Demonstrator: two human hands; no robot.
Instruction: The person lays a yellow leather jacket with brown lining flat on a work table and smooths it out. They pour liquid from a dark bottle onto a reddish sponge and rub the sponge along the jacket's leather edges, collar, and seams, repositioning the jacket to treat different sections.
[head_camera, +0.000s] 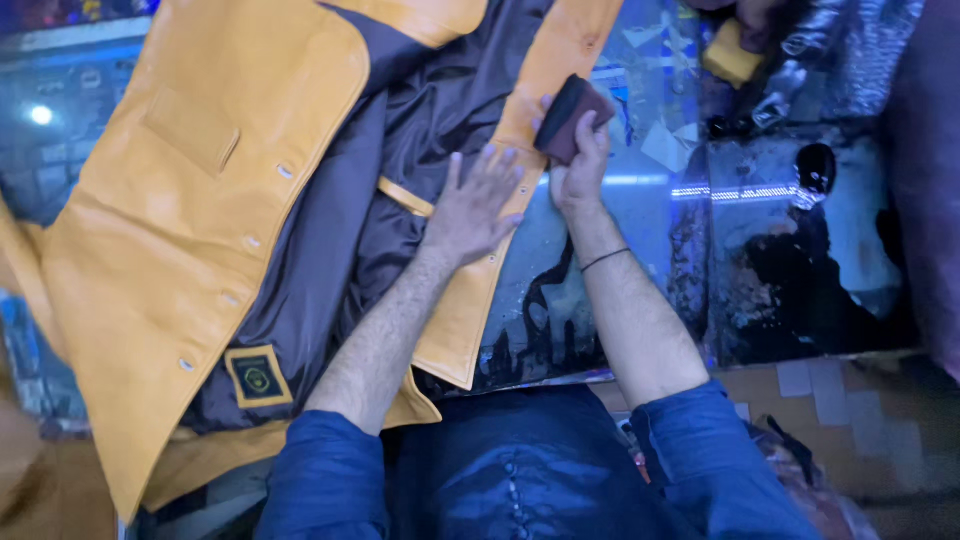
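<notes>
on glossy glass counter (640, 300): yellow leather jacket (170, 250), dark stains (790, 290), yellow sponge (730, 52).

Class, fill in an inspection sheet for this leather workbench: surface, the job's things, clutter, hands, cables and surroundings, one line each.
Surface: glossy, reflective table top, stained dark on the right.
Job's things: tan leather jacket lying open, dark lining showing; dark sponge block on its front edge strip.
Clutter: yellow sponge and a dark blot at top right.
Hands: left hand pressed flat on the jacket; right hand gripping the dark sponge block.
Cables: nothing seen.
Surroundings: blue sleeves of the worker; a patched brown surface at lower right.
</notes>
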